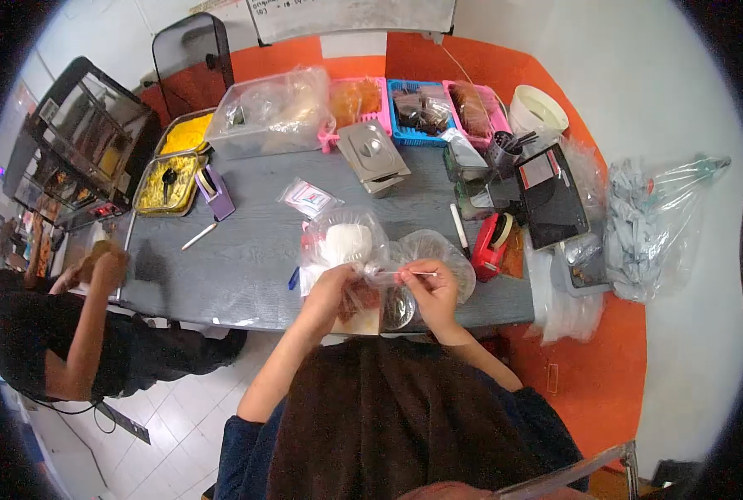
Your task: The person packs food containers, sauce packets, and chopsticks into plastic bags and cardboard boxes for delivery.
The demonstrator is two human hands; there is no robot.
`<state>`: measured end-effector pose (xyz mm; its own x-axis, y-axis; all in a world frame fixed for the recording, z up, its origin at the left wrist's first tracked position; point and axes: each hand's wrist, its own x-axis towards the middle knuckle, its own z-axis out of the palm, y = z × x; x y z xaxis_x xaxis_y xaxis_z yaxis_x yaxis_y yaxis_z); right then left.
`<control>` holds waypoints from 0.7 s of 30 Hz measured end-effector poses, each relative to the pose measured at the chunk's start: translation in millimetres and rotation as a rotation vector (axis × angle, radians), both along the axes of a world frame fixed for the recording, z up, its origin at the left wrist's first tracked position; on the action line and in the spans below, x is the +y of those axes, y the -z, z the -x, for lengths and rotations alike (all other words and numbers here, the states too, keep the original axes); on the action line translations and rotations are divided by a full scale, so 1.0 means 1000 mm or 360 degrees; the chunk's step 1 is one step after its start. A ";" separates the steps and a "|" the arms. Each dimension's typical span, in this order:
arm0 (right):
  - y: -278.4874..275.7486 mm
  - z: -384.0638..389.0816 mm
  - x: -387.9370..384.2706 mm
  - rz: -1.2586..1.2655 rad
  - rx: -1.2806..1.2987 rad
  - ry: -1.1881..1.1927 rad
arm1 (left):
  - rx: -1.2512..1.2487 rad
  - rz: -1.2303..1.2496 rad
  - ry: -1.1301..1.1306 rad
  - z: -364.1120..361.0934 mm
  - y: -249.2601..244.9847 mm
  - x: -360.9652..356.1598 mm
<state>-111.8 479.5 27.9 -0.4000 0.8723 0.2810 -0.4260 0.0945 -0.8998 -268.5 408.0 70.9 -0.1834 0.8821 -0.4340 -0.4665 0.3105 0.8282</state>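
Note:
A clear plastic bag (348, 237) with a rounded white mass inside lies on the dark table in front of me. My left hand (331, 293) is closed on the gathered end of this bag. My right hand (432, 292) pinches a thin, whitish strip at its fingertips, just right of the gathered end; I cannot make out what the strip is. Beside and partly behind my right hand is a round clear plastic container (442, 254). Under my hands are a reddish-brown item and a pale sheet, mostly hidden.
A red tape dispenser (491, 247) and a marker (459, 229) stand to the right. A lidded metal pan (373, 154), a large clear bin (263, 117) and coloured baskets (421, 112) line the back. Yellow food trays (167, 185) sit left, near another person (71, 333).

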 end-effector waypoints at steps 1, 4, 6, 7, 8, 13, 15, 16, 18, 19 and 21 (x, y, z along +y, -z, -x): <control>0.005 0.001 0.001 -0.0022 -0.0046 0.0009 | 0.0022 0.0042 0.0020 0.001 -0.002 -0.001; 0.011 0.005 0.004 -0.0019 -0.0118 -0.0023 | 0.0080 0.0080 0.0031 0.001 -0.011 -0.002; 0.012 0.008 0.003 0.0007 -0.0141 -0.0064 | 0.0118 0.0078 0.0021 0.001 -0.008 -0.003; 0.012 0.010 0.003 0.0032 -0.0106 -0.0104 | 0.0219 0.0071 0.0017 0.002 0.000 -0.003; 0.011 0.011 0.003 0.0054 -0.0070 -0.0147 | 0.0319 0.0063 0.0010 0.003 0.005 -0.003; 0.022 0.009 0.003 -0.0261 -0.0255 -0.0158 | 0.0733 -0.0051 0.0055 0.007 0.014 -0.009; 0.021 0.010 0.004 -0.0364 -0.0365 -0.0125 | 0.0935 -0.0085 0.0102 0.010 0.014 -0.010; 0.018 0.011 0.004 -0.0468 -0.0391 -0.0069 | 0.1008 -0.0036 0.0125 0.010 0.010 -0.010; 0.017 0.013 0.005 -0.0576 -0.0410 -0.0018 | 0.1086 0.0013 0.0139 0.012 0.010 -0.010; 0.016 0.013 0.006 -0.0622 -0.0428 -0.0016 | 0.1206 -0.0090 0.0117 0.014 0.015 -0.009; 0.018 0.015 0.008 -0.0673 -0.0444 -0.0023 | 0.1327 -0.0192 0.0084 0.016 0.021 -0.007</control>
<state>-126.4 487.4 10.2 -0.5212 0.6994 0.4891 -0.1787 0.4710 -0.8639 -284.3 400.8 49.9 -0.3590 0.9301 -0.0770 0.3249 0.2019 0.9240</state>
